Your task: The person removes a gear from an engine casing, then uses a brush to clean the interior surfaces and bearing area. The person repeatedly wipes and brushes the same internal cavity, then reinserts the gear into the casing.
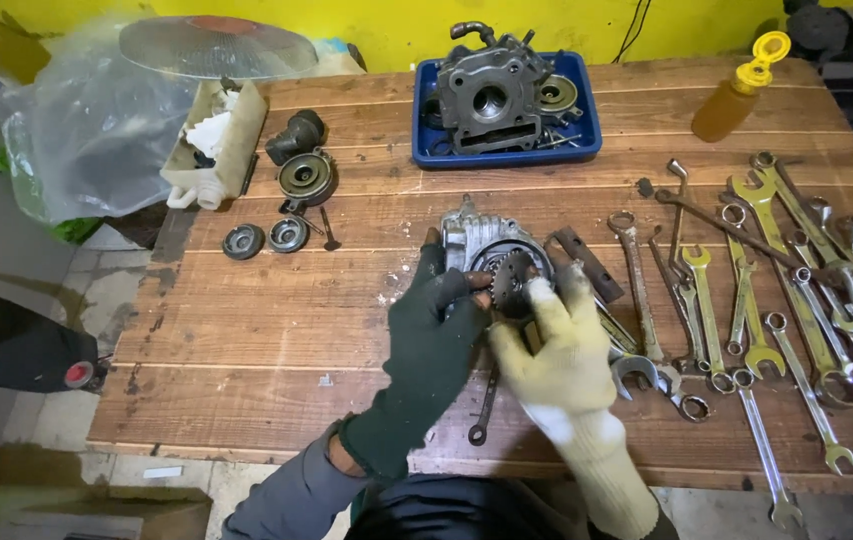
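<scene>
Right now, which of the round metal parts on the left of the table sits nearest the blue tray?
The large round part beside the black cylinder; the two smaller discs lie lower, farther from the blue tray.

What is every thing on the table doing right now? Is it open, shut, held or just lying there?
Left hand: dark glove, fingers on the gear.
Right hand: pale glove, fingers pinching the gear.
Gear: sitting in the housing, held.
Metal housing: lying open side up.
Blue tray: holding an engine part.
Bottle: upright, yellow cap on.
Spanners: lying loose.
</scene>
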